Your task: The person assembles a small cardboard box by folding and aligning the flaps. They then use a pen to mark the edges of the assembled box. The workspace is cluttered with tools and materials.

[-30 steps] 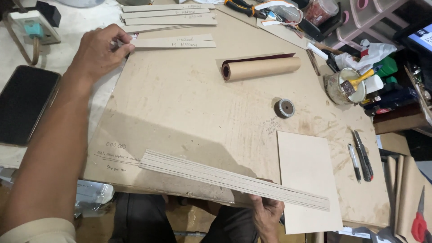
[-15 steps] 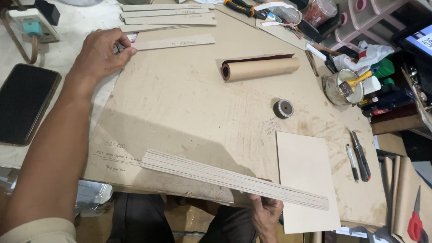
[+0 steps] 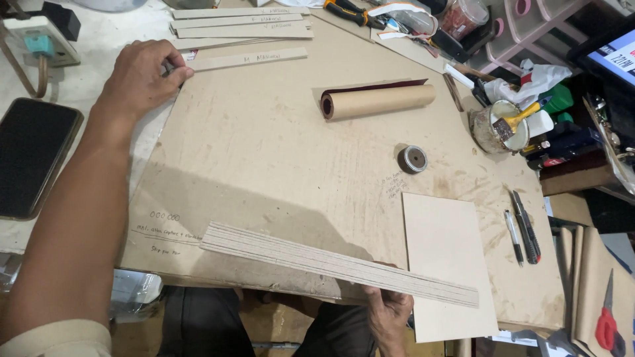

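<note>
Left arm: we have it stretched far forward and up the left side, forearm bare, a pale sleeve at its near end. Left hand [image 3: 142, 79]: palm down, fingers curled, fingertips pinched together at the right. Right hand [image 3: 389, 317]: low at the near edge, close to our body, knuckles up, fingers folded in a grip. Right forearm: out of view. The two hands lie well apart.

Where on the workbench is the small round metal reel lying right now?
In the head view, the small metal reel lies right of centre on the brown board, just below the roll of brown paper and above the pale cardboard sheet.
</note>
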